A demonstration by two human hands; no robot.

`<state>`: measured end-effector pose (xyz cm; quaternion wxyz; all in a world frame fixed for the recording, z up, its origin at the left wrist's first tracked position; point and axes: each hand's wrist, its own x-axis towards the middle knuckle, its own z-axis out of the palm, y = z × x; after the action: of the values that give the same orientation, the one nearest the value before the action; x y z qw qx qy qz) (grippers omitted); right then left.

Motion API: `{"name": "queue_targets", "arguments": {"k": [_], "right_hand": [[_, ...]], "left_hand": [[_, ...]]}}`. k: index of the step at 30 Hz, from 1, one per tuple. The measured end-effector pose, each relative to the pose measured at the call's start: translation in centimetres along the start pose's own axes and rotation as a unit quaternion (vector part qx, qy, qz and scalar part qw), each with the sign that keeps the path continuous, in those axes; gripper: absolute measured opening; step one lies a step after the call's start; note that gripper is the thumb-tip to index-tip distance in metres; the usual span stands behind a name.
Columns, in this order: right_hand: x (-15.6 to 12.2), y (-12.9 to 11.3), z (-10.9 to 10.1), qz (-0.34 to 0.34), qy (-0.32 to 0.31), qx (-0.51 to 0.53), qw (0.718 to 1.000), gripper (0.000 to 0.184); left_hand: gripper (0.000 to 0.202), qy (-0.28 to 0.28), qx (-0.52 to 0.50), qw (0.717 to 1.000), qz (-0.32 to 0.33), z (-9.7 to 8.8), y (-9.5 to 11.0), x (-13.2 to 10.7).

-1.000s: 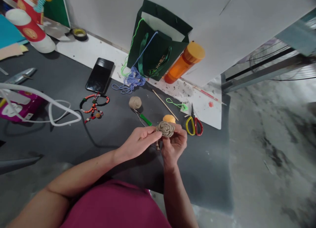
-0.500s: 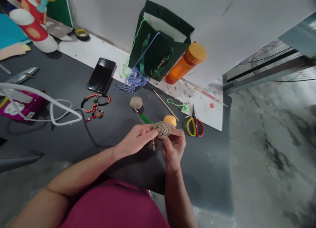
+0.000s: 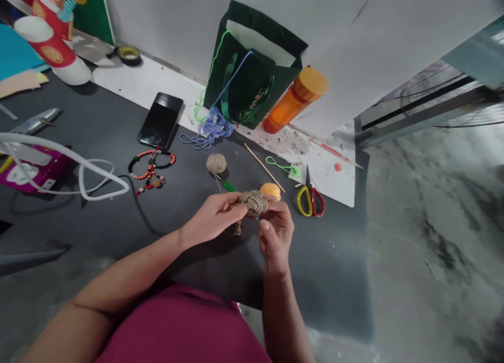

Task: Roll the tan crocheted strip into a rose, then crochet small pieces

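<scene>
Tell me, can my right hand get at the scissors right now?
Probably yes: the scissors lie close to the right hand, handles toward you, with nothing visible between. Its fingers seem to touch the brown woven piece, though, and would likely leave it first.

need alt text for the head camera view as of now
A person's left hand pinches a beige corded piece over a dark desk, while the right hand touches its other side, thumb apart. Beyond lie a beige cord ball, a green-handled tool, a yellow-orange lump and red-and-yellow-handled scissors.
</scene>
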<state>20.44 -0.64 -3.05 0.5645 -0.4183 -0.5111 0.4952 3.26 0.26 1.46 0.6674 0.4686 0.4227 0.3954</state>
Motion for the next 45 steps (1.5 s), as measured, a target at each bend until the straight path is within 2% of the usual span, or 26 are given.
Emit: {"name": "queue_targets", "arguments": {"k": [3, 6, 12, 17, 20, 24, 28, 32, 34, 36, 39, 41, 45], "right_hand": [[0.3, 0.0, 0.5, 0.01, 0.035, -0.013, 0.999, 0.028], [0.5, -0.2, 0.7, 0.04, 0.042, -0.004, 0.998, 0.023], [0.7, -0.4, 0.7, 0.056, 0.05, 0.035, 0.997, 0.029], [1.0, -0.2, 1.1, 0.076, 0.091, 0.029, 0.993, 0.03], [1.0, -0.7, 1.4, 0.087, 0.092, 0.042, 0.991, 0.033], [0.2, -1.9, 1.6, 0.103, 0.058, 0.051, 0.992, 0.03], [-1.0, -2.8, 2.0, 0.093, 0.058, 0.007, 0.994, 0.026], [-2.0, -3.1, 2.6, 0.068, 0.096, -0.043, 0.992, 0.021], [-2.4, -3.4, 2.7, 0.072, 0.105, -0.039, 0.991, 0.022], [-2.7, -3.9, 2.4, 0.096, 0.081, -0.004, 0.992, 0.025], [-3.2, -4.5, 1.8, 0.128, 0.034, 0.038, 0.99, 0.031], [-3.4, -4.7, 1.6, 0.132, 0.039, 0.038, 0.99, 0.032], [-3.5, -4.3, 1.7, 0.119, 0.096, 0.03, 0.988, 0.028]], "left_hand": [[0.021, 0.041, 0.093, 0.994, 0.03, 0.2, -0.3, -0.2], [0.02, 0.066, 0.153, 0.985, 0.044, 0.3, -0.6, -0.2], [0.018, 0.084, 0.167, 0.981, 0.045, 0.3, -0.8, 0.0], [0.018, 0.114, 0.18, 0.976, 0.047, 0.7, -0.8, -0.1], [0.022, 0.124, 0.105, 0.986, 0.044, 1.0, -0.7, -0.3], [0.038, 0.093, -0.06, 0.994, 0.013, 1.0, -0.5, -0.9], [0.034, 0.115, -0.096, 0.989, 0.007, 1.2, -1.2, -1.6], [0.024, 0.179, -0.019, 0.98, 0.084, 1.8, -2.2, -2.2], [0.022, 0.187, 0.014, 0.977, 0.104, 1.9, -2.3, -2.4], [0.024, 0.158, 0.01, 0.984, 0.079, 1.8, -2.1, -2.7], [0.025, 0.085, 0.014, 0.996, 0.036, 1.7, -1.6, -3.1], [0.019, 0.079, 0.052, 0.993, 0.071, 1.9, -1.4, -3.3], [0.014, 0.144, 0.139, 0.965, 0.172, 2.8, -1.8, -3.4]]}}
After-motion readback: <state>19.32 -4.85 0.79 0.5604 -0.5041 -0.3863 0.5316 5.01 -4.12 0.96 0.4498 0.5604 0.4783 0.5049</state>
